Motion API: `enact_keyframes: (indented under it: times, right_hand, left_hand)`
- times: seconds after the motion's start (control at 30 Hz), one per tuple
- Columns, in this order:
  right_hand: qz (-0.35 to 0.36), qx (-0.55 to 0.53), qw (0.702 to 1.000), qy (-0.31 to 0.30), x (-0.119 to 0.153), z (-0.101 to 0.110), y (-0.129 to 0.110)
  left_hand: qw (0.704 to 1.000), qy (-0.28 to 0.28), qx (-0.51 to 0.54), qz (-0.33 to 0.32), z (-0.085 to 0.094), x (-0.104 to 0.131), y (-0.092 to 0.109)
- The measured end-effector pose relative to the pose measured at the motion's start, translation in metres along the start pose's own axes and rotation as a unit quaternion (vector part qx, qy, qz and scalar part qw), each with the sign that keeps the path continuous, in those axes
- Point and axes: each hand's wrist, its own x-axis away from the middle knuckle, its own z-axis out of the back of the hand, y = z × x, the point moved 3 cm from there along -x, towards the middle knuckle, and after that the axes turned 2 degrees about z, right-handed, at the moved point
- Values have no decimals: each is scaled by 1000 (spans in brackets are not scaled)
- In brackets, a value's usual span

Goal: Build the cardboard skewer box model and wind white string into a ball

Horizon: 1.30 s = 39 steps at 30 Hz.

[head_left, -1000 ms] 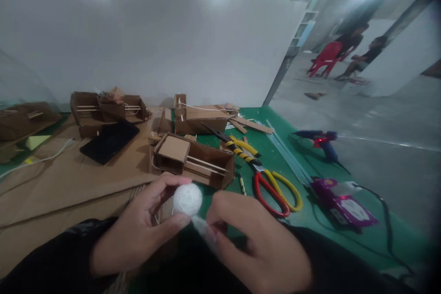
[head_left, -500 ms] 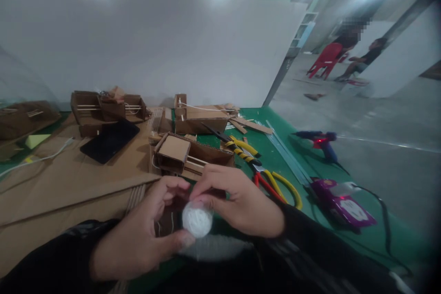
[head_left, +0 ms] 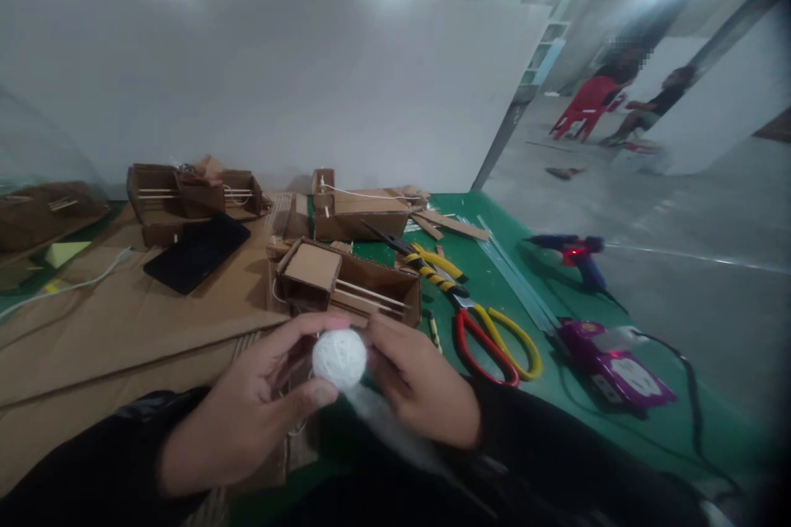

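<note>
Both hands, left hand [head_left: 247,416] and right hand [head_left: 420,383], clasp a white thread ball [head_left: 339,358] with their fingers.

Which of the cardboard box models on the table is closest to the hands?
The open-topped cardboard box with thin wooden sticks across it, directly beyond the white string ball both hands hold. The other boxes sit farther back, near the white wall.

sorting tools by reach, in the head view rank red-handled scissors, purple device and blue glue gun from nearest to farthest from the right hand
From the right hand:
1. Red-handled scissors, just to its right.
2. Purple device, farther right near the table edge.
3. Blue glue gun, far right and back.
</note>
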Motion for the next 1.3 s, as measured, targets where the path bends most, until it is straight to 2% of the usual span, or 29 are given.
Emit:
enact_keyframes:
  times: [0.17, 0.27, 0.47, 0.6, 0.7, 0.87, 1.07, 1.17, 1.3]
  right_hand:
    - [-32, 14, 997, -75, 9, 4, -13]
    - [-6, 22, 997, -74, 11, 11, -26]
    - [62, 22, 996, -55, 4, 33, -49]
    - [96, 27, 993, -69, -5, 38, -53]
    - [97, 35, 992, -75, -11, 35, -50]
    - [96, -1, 994, -49, -19, 30, -33]
    - [31, -56, 998, 19, -25, 16, 2]
    - [4, -40, 999, 13, -19, 5, 9]
    - [-6, 1, 1000, -25, -6, -5, 4]
  left_hand:
    - [999, 39, 2, 11, 0, 0, -6]
    - [998, 51, 9, 25, 2, -2, -8]
    - [998, 9, 51, 44, 0, -1, -10]
    - [996, -49, 58, 36, -6, 1, -8]
    - [994, -77, 58, 46, -10, 1, -8]
    - [992, -78, 82, 53, -12, 3, -12]
    - [995, -58, 57, 65, -8, 9, -11]
    - [997, -45, 24, 51, -5, 9, -7]
    - [1000, -23, -5, 1, -2, 4, -1]
